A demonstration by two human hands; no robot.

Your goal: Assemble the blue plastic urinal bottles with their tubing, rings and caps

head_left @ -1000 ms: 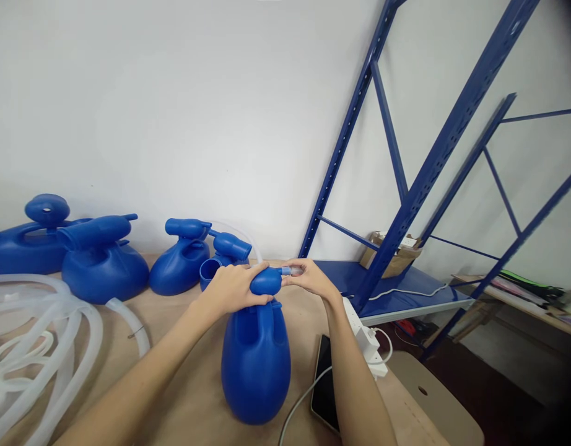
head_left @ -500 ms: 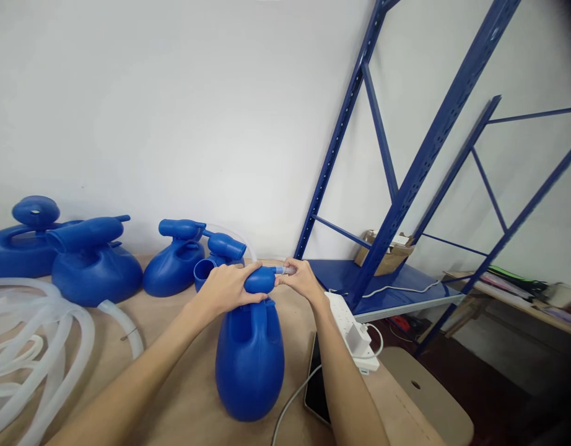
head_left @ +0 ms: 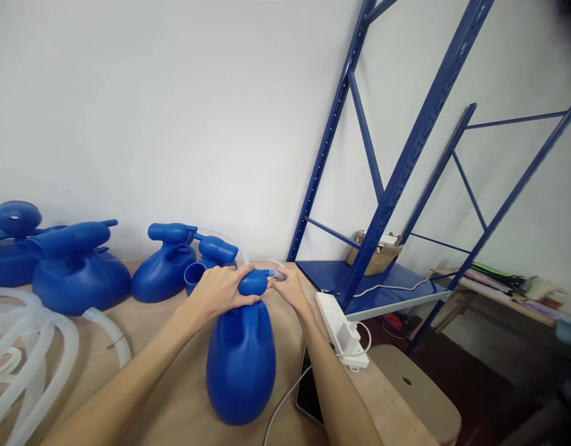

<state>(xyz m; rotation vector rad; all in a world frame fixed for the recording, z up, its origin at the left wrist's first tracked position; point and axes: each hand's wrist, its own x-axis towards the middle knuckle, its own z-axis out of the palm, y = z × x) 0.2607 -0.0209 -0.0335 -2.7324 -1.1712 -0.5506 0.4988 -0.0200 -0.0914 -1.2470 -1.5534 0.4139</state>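
Your left hand (head_left: 220, 291) is clamped on the blue head (head_left: 252, 283) of the blue bottle (head_left: 241, 375), on the table (head_left: 174, 396) at six o'clock. At the head's three o'clock, your right hand (head_left: 290, 287) pinches clear tubing (head_left: 280, 274), seemingly fitting it; next calls for a firm, straight push.

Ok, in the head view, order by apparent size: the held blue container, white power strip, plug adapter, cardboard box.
1. Blue container
2. Power strip and cardboard box: too alike to rank; the box is farther away
3. Plug adapter
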